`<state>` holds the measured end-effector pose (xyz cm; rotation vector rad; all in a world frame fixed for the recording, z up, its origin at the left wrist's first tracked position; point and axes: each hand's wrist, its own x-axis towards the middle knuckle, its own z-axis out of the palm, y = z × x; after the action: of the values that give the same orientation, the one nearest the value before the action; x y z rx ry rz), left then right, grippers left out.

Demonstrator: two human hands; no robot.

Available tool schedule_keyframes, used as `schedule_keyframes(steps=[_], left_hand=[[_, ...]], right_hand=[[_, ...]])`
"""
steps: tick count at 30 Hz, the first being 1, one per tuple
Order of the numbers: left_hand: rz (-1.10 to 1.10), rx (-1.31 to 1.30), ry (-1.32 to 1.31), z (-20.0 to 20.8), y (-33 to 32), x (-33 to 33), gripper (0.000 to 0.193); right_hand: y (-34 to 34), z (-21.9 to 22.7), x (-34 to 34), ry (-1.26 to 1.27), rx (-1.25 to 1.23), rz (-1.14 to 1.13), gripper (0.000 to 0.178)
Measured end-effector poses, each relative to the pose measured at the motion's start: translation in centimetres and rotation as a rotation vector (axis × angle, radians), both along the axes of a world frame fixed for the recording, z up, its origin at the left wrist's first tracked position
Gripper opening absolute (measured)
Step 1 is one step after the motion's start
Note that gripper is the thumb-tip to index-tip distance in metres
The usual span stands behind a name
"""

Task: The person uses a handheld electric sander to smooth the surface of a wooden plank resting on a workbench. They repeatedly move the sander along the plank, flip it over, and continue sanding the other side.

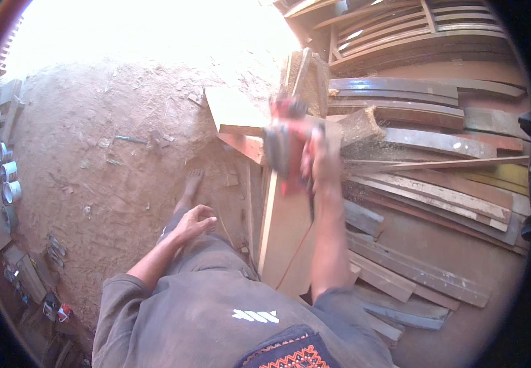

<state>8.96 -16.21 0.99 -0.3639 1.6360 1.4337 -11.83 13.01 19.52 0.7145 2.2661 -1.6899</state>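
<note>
My right hand (319, 165) is closed round the handle of a red and black electric planer (287, 144), blurred by motion. The planer rests on a long wooden board (285, 245) that runs away from me, and a thin cable (295, 254) trails back from it along the board. Fine chips spray to the planer's right, beside a rough brown, rounded shape (363, 132). My left hand (195, 224) hangs over my left thigh, its fingers loosely bent and apart, with nothing in them.
Stacked planks (431, 202) fill the right side. A pale wood block (234, 110) juts out left of the planer. Dusty ground (106, 135) stretches left, with a small stick-like tool (131, 139) on it. White containers (11, 191) stand by the left edge.
</note>
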Motion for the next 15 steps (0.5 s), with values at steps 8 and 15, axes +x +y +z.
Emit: schedule_keyframes(steps=[8, 15], left_hand=[[0.089, 0.061, 0.110, -1.8, 0.3, -1.8, 0.048], [0.003, 0.015, 0.042, -1.7, -1.4, -3.3, 0.042]], right_hand=[[1.8, -0.3, -2.9, 0.000, -0.076, 0.017, 0.049], [2.5, 4.3, 30.3, -0.164, 0.040, -0.094, 0.052]])
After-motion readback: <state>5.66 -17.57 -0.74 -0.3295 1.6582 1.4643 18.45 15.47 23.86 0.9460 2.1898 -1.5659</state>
